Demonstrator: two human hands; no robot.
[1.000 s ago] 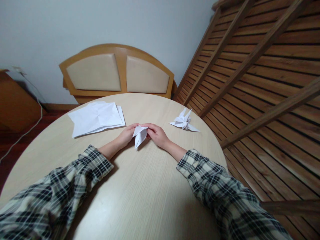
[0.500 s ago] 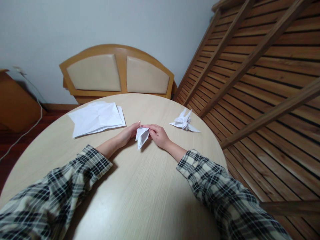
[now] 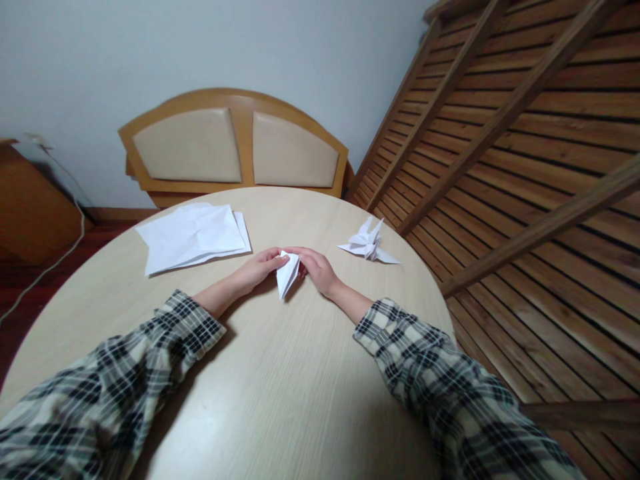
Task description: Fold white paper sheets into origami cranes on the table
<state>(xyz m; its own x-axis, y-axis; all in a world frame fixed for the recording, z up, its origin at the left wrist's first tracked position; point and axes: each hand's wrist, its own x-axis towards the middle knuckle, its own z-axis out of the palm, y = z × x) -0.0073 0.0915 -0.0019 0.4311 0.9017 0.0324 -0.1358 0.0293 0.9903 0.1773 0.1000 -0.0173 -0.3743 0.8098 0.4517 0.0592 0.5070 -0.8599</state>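
A small folded white paper piece point(image 3: 288, 276) stands on its point near the middle of the round pale wooden table point(image 3: 280, 373). My left hand point(image 3: 259, 269) pinches its top from the left, fingers closed on the paper. My right hand point(image 3: 318, 270) holds it from the right, fingers pressed along its upper edge. Both arms wear plaid sleeves and rest on the tabletop.
A loose stack of white paper sheets point(image 3: 194, 235) lies at the back left of the table. A finished white origami crane point(image 3: 369, 243) sits at the back right. A wooden chair back point(image 3: 235, 143) stands behind the table. Slatted wood panels point(image 3: 525, 167) lie to the right.
The folded piece has narrowed and shifted slightly right as the flaps were pressed together. My left fingers moved right onto its top; my right hand barely moved.
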